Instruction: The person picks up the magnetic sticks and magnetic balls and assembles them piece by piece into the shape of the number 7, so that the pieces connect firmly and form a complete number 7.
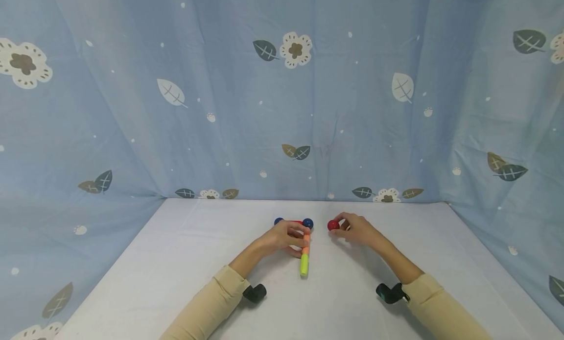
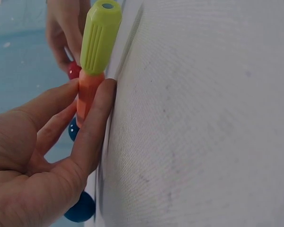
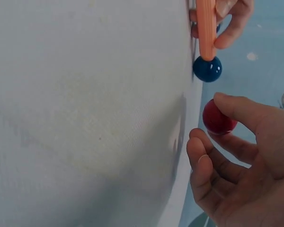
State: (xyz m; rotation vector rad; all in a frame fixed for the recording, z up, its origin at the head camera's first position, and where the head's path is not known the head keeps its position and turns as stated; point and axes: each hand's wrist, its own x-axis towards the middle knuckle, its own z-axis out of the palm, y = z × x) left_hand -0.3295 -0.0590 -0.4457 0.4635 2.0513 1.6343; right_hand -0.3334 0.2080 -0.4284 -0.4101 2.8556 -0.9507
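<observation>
My left hand (image 1: pixel 278 237) pinches an orange stick (image 1: pixel 307 237) with thumb and fingers. At its near end the stick meets a yellow-green stick (image 2: pixel 101 40), which has a small metallic spot in its end face. The orange stick's far end is right at a blue ball (image 3: pixel 208 69). A red stick (image 1: pixel 295 221) runs from there to a second blue ball (image 1: pixel 278 221), partly behind the left hand. To the right, my right hand (image 1: pixel 360 230) holds a glossy red ball (image 3: pixel 218 117) between thumb and fingers, a short gap away from the nearer blue ball.
The white tabletop (image 1: pixel 352 301) spreads under both hands. Behind and on both sides hangs a blue curtain (image 1: pixel 238 109) with leaf and flower prints. A dark wrist camera (image 1: pixel 255 293) sits at the left cuff, another dark camera (image 1: pixel 389 293) at the right one.
</observation>
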